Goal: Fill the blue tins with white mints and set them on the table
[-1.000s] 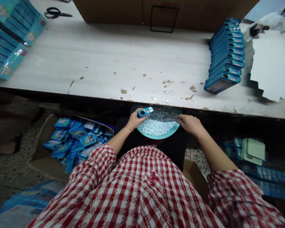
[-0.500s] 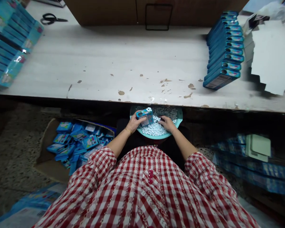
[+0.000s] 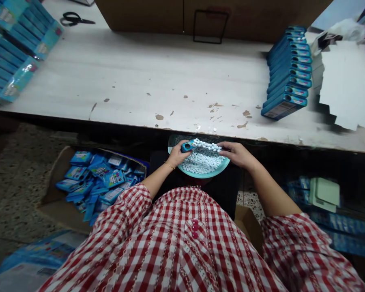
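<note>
Worn white paint covers the desk (image 3: pixel 158 73) at twelve o'clock, chipped brown near its front edge. Down at the centre, just under that edge, sits a round turquoise plastic bowl (image 3: pixel 208 176) of small white pellets (image 3: pixel 202 163), and here's the action: a slim strip of white pellets (image 3: pixel 207 145) now spans the space from box to fingers, bringing loose pieces right up to the box's end.

That small blue printed box (image 3: pixel 187 146) is above the bowl's left side, clamped between the thumb and fingers of the left hand (image 3: pixel 178 156). The right hand (image 3: pixel 241 156) comes in from three o'clock, fingertips at the strip's far end, thumb just beneath; whether it grips something under the pellets, one cannot tell.

Round about, a brown cardboard carton (image 3: pixel 52 172) holds jumbled blue packets (image 3: pixel 99 170) towards eight o'clock, and a row of upright blue boxes (image 3: pixel 287 75) stands at two.
</note>
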`<state>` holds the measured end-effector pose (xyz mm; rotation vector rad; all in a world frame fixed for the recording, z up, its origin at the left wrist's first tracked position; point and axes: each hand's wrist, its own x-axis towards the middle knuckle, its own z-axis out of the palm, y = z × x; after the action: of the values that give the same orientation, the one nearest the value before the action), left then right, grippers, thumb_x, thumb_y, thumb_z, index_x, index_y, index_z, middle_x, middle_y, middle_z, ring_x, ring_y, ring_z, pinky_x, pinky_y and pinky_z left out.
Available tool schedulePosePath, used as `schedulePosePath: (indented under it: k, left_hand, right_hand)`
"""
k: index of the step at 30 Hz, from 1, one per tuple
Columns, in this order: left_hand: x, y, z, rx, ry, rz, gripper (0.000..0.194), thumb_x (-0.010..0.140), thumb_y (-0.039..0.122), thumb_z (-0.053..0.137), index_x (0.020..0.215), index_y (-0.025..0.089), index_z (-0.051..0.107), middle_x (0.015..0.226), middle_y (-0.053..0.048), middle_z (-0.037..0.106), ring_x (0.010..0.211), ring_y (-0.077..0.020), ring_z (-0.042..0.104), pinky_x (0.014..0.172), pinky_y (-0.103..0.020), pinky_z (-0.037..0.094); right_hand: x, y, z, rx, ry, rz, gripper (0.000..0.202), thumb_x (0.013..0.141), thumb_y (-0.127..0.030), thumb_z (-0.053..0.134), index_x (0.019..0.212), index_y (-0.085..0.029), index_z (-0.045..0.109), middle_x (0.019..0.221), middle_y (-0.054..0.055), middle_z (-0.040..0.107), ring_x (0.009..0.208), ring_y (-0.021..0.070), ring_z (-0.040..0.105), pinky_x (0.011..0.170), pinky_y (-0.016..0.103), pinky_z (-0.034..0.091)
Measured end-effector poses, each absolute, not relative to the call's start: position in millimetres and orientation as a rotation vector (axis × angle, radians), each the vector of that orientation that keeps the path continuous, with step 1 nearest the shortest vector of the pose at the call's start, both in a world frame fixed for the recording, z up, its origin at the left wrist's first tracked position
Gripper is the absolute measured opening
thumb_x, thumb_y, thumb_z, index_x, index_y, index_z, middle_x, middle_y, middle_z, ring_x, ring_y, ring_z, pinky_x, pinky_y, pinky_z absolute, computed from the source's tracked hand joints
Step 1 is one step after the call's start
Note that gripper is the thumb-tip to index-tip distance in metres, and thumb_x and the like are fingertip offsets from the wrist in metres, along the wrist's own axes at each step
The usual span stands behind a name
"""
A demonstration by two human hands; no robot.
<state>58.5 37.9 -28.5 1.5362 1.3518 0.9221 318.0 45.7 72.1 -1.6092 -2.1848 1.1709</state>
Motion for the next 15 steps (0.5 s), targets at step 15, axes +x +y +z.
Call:
schedulePosePath:
  k: [15]
  left_hand:
    - [72,40,-26,1.658,1.442,0.79,0.043,0.069,0.023,0.066,0.111,0.014,0.059,0.095,-0.005,0.067,0.087,-0.0194,0.063,0.081,-0.029,0.048]
  right_hand:
    - [252,57,146,-1.943,-2.954,0.431,0.037,0.083,-0.025,0.046,0.114,-0.025,0.066,0.099,0.01,0.069,0.085,0.0237,0.063,0.068,0.032,0.044]
